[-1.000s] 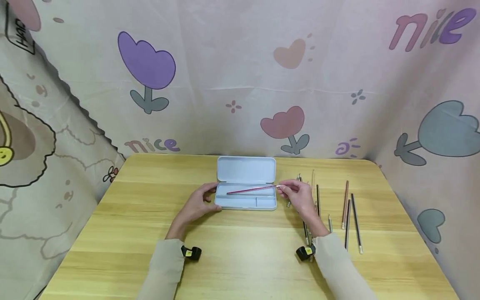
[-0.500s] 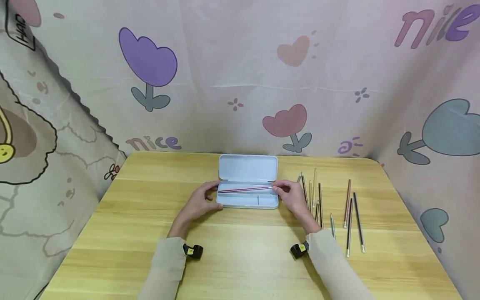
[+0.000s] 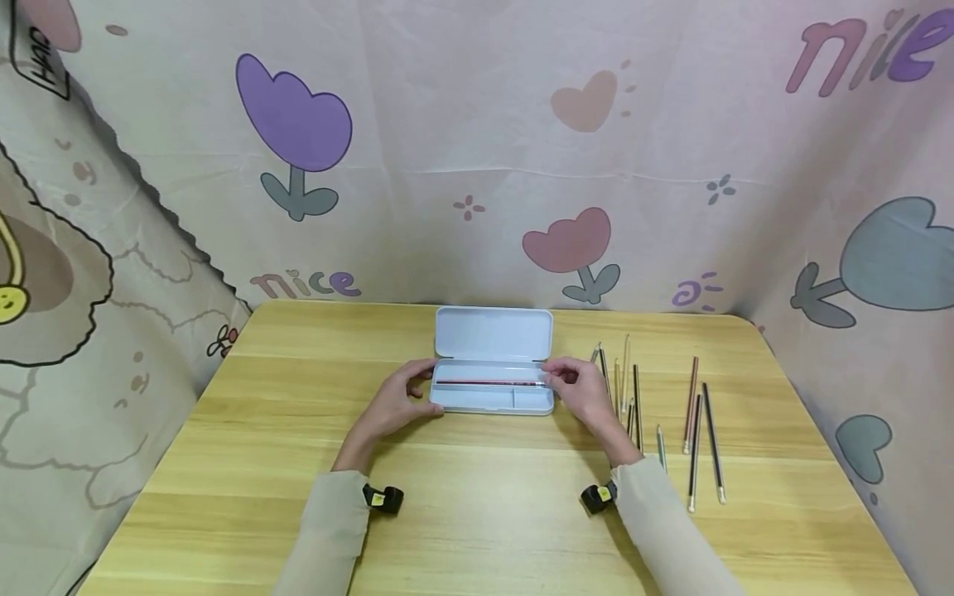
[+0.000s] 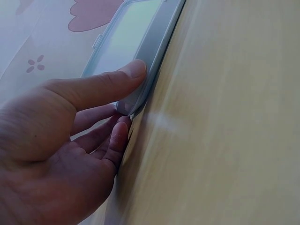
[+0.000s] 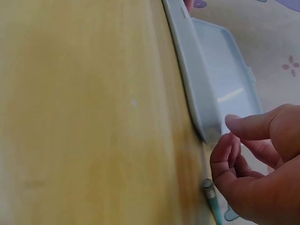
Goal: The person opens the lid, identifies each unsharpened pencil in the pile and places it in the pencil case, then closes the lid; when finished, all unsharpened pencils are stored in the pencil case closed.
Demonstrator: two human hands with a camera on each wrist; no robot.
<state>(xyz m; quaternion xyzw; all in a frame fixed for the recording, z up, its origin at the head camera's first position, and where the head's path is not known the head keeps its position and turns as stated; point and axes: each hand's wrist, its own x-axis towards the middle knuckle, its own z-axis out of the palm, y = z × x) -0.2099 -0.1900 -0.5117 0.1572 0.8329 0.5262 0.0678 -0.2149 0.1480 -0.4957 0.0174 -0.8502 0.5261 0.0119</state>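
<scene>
A light blue pencil case point(image 3: 477, 401) lies with its lid point(image 3: 493, 333) raised at the back. My left hand point(image 3: 398, 397) grips its left end, thumb at the front corner and fingers round the far side; the left wrist view shows the thumb point(image 4: 133, 70) on the case. Inside the long rear compartment a dark red pencil point(image 3: 484, 383) lies along the divider. At the case's right end is my right hand point(image 3: 585, 393), its fingers bent and slightly apart over the pencil's end. The right wrist view shows no pencil between thumb and fingers.
Several loose pencils point(image 3: 637, 406) lie right of the case, some partly hidden by the right forearm. Farther right lie a reddish pencil point(image 3: 691, 406) and two dark ones point(image 3: 713, 443). A patterned cloth point(image 3: 417, 165) hangs behind the wooden table point(image 3: 477, 513).
My right hand has moved left to the case with the red pencil and let it go. The pencil now lies level along the divider. My left hand stays on the case.
</scene>
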